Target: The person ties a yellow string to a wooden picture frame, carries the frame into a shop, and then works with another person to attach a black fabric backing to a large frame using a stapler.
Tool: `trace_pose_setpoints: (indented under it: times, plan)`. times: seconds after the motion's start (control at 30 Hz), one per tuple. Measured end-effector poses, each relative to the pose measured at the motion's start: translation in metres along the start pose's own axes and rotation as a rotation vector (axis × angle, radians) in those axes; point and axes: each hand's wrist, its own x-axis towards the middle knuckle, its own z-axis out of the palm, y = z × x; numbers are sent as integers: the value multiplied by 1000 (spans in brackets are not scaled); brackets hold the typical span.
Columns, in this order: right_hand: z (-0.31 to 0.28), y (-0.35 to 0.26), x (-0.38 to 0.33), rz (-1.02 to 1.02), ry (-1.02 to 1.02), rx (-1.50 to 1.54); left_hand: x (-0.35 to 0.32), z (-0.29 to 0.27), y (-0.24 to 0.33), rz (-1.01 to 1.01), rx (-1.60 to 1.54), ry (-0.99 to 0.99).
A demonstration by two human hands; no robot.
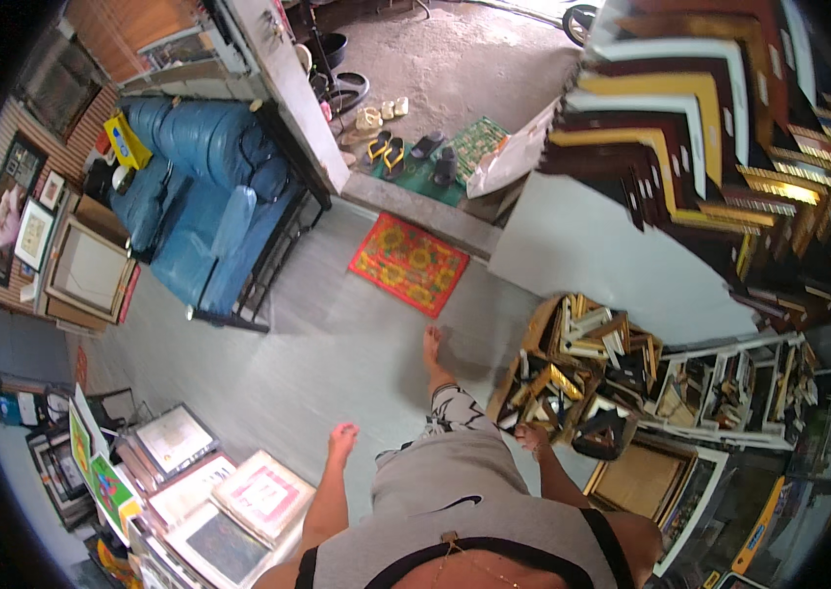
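My left hand [342, 438] hangs beside my body over the grey floor. Its fingers are loosely bent, and I see nothing in them. On the other side, my right hand [533, 438] hangs with its fingers a little apart and nothing visible in it. It appears just above the near edge of a cardboard box [505, 391] filled with frame-moulding offcuts [558, 378]; whether it touches the box I cannot tell. One bare foot [432, 339] is forward on the floor, close to a red and yellow floral doormat [410, 263].
A blue sofa [190, 236] on a black metal frame stands at the left. Picture frames [263, 496] are stacked at the lower left. Corner samples of moulding [671, 128] cover a board at the right. Past the raised doorsill [425, 218] lie sandals [393, 157].
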Motion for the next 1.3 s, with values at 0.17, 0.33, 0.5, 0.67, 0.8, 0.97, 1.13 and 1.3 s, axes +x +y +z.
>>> trace_pose_setpoints:
  times: [0.17,0.33,0.5,0.67,0.8,0.97,1.13,1.3]
  plan:
    - [-27,-100,108,186,-298,486,61,25,146,-209,119,-197]
    - [72,-312,148,-407,-15,117,186,27,319,-41,11,-146]
    - [149,-521,127,-434,139,103,297,38,507,38,224,-169]
    - [180,-536,145,-159,346,234,398,54,708,161,507,-322]
    - [198,-591,110,-35,441,454,471,49,885,433,499,-312]
    - [211,-595,106,90,507,595,490,26,997,678,685,-97]
    - [210,-620,125,122,485,653,521,-40,952,309,747,98]
    - [190,-639,118,20,593,808,444,-29,941,-284,68,381]
